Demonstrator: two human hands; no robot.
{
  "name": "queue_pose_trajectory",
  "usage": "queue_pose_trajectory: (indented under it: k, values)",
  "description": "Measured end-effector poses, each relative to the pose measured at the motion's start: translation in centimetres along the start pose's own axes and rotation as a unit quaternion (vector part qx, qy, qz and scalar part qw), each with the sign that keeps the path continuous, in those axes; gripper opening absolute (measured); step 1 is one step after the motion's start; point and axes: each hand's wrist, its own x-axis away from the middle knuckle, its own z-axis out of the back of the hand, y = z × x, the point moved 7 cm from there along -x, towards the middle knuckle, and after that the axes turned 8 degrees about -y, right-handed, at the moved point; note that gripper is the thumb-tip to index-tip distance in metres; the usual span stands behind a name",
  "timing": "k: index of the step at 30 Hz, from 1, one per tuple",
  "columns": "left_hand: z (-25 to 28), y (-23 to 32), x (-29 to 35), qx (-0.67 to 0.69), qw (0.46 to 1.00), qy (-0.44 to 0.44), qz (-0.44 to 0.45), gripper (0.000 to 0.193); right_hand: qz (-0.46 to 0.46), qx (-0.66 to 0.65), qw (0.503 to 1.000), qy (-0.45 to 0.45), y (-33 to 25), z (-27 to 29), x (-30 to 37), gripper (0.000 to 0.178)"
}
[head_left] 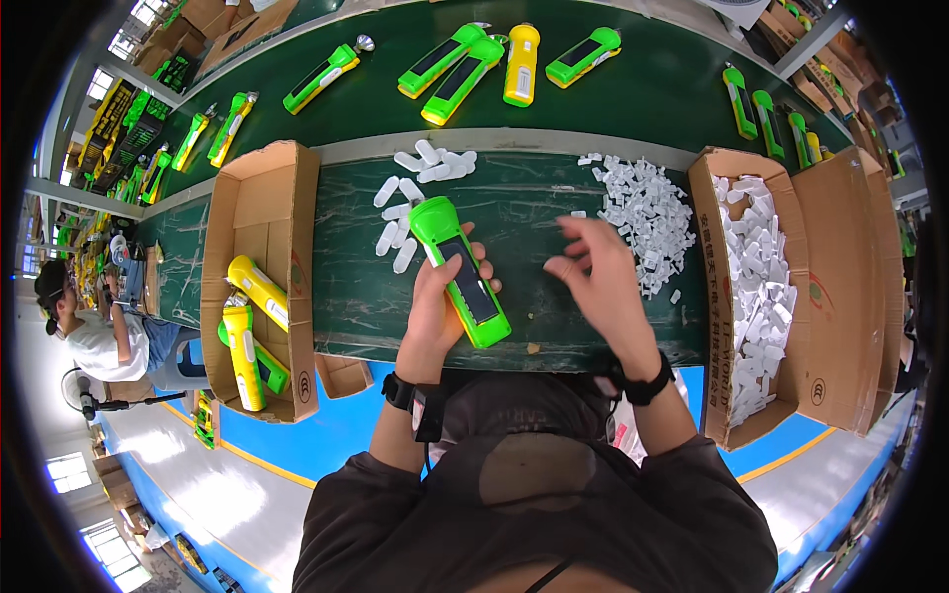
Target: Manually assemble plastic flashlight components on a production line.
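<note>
My left hand [435, 304] is wrapped round a green flashlight [473, 285] with a dark solar panel on its upward side. The flashlight tilts over the green worktable, its round head pointing away from me. To the right, my right hand [605, 282] hovers above the table with thumb and fingers apart and nothing visible between them. Close to its fingertips is one small white piece [578, 213]. A heap of small white plastic pieces [645, 219] lies just beyond and right of that hand. Several oblong white plastic covers [403, 252] are scattered left of the flashlight's head.
An open cardboard box [308, 212] with several flashlights stands at left. At right, another cardboard box [708, 232] holds many white pieces. Beyond a grey ledge [534, 143], more green and yellow flashlights [521, 67] lie on a green surface. Another person [109, 331] sits far left.
</note>
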Motion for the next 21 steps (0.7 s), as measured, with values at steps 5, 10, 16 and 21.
queue_pose_trajectory:
  k: [5, 10, 16, 21]
  values:
    - [-2.6, 0.1, 0.2, -0.023, 1.000, 0.001, 0.017, 0.070, 0.117, 0.240, 0.964, 0.000, 4.1, 1.0, -3.9, 0.031]
    - [-2.7, 0.8, 0.6, -0.052, 0.998, 0.001, 0.022, 0.058, 0.106, 0.190, 0.975, -0.033, 4.2, 0.2, -4.8, 0.020]
    - [-3.8, 1.6, -0.6, -0.239, 0.966, 0.096, -0.029, 0.073, -0.034, -0.301, 0.950, -0.078, 2.2, -1.5, -4.4, 0.006]
    - [-5.5, 3.0, -1.1, -0.555, 0.812, 0.113, -0.144, 0.086, 0.014, -0.372, 0.925, -0.069, -1.5, -4.1, -3.8, 0.009]
